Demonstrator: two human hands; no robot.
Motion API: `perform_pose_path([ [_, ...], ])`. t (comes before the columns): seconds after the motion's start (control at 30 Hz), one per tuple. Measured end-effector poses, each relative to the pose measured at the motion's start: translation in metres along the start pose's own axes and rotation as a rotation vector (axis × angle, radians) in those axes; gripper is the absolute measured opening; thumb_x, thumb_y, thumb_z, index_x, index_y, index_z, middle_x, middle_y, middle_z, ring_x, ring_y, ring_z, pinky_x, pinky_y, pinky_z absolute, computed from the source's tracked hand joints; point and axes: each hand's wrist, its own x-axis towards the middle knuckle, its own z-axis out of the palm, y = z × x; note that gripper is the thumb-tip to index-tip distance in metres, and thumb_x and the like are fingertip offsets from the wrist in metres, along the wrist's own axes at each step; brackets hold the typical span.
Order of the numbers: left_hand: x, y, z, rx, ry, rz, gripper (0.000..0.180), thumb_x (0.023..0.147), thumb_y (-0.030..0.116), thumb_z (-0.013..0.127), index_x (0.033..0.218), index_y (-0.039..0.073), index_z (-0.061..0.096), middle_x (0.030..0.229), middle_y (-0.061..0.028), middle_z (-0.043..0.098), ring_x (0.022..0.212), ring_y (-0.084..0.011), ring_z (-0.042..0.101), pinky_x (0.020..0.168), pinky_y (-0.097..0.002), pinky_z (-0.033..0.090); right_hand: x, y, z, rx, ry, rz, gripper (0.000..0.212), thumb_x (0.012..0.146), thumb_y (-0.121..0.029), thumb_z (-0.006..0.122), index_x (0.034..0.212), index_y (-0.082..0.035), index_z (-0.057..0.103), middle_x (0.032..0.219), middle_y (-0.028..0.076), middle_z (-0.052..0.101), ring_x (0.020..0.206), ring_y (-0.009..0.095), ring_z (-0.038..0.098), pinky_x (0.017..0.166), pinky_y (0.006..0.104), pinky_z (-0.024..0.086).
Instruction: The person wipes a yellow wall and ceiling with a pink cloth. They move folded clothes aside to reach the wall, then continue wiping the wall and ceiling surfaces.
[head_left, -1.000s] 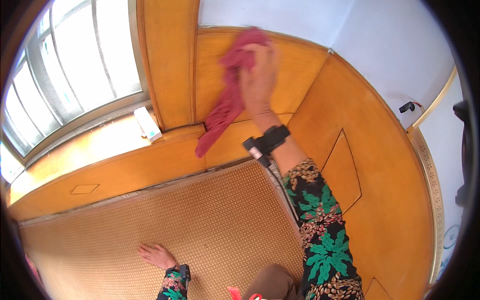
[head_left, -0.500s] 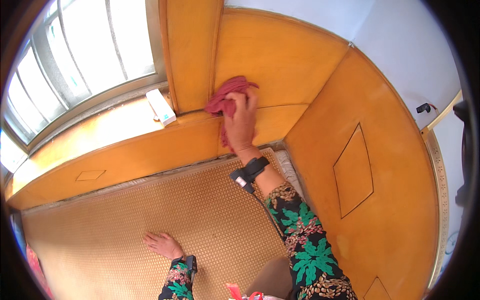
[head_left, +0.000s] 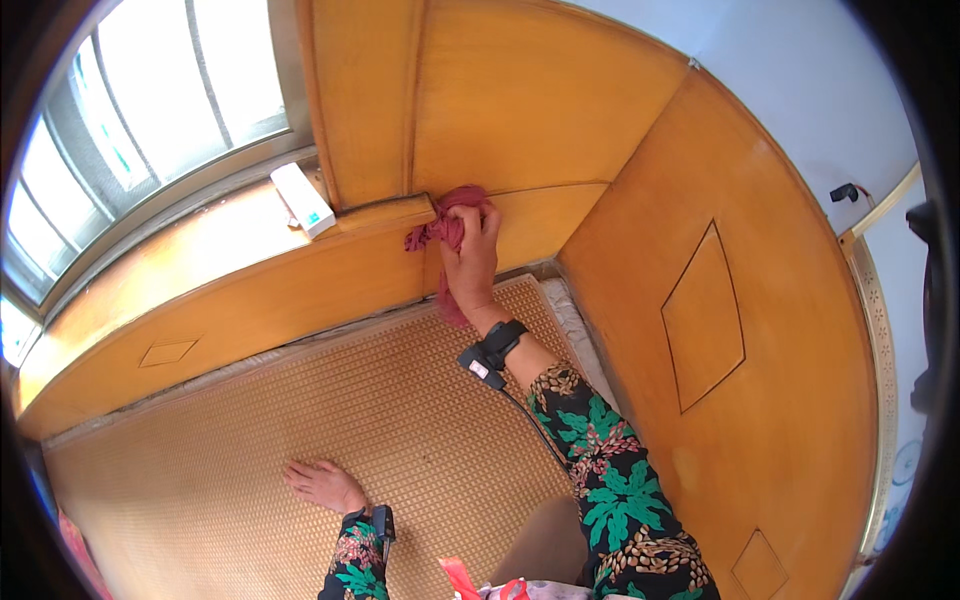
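A dark red cloth [head_left: 462, 195] is bunched under my right hand [head_left: 473, 255], whose fingers press it against the end of the wooden window ledge [head_left: 390, 212]. Part of the cloth hangs down below the palm, in front of the lower panel. My left hand [head_left: 325, 486] lies flat on the woven tan mat [head_left: 250, 420], fingers stretched out, holding nothing. Both wrists wear black straps with small devices, and a cable runs along my right forearm.
On the ledge, by the barred window [head_left: 160, 90], lies a small white box [head_left: 303, 200]. Orange wood panels [head_left: 540, 100] line the wall, and a tall panel with a diamond outline [head_left: 705, 320] stands to the right. Something red [head_left: 78, 550] shows at the far left edge.
My right hand has moved the cloth down from the upright panel to the end of the ledge. My left hand stays flat on the mat. The view has shifted slightly.
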Motion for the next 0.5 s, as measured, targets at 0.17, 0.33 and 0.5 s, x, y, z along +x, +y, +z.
perform_pose_path([
  [0.17,-0.001,-0.004,0.006,-0.002,0.031,0.037,0.058,0.104,0.03,0.044,0.153,-0.002,0.039,0.158,-0.0217,0.04,0.148,-0.0378,0.036,0.12,-0.0496,0.032,0.044,0.062,-0.029,-0.089,0.408,0.171,0.044,0.081,0.007,0.061,0.123,-0.001,0.05,0.121,0.025,0.046,0.115,0.046,0.051,0.102,0.0493,0.041],
  [0.33,0.002,-0.004,0.01,-0.039,0.009,0.019,0.057,0.105,0.03,0.043,0.152,-0.002,0.04,0.156,-0.0224,0.042,0.145,-0.0383,0.039,0.119,-0.0487,0.033,0.091,0.16,-0.095,-0.443,0.535,0.268,0.039,0.084,0.005,0.062,0.121,-0.001,0.051,0.12,0.028,0.048,0.114,0.048,0.05,0.1,0.0516,0.041],
  [0.5,-0.001,-0.005,0.011,0.038,0.026,0.052,0.057,0.105,0.03,0.043,0.152,-0.002,0.039,0.155,-0.0228,0.043,0.144,-0.0387,0.04,0.119,-0.0491,0.033,0.086,0.19,-0.068,-0.239,0.643,0.422,0.034,0.084,0.004,0.065,0.115,0.002,0.05,0.118,0.026,0.051,0.115,0.047,0.051,0.101,0.0499,0.042],
])
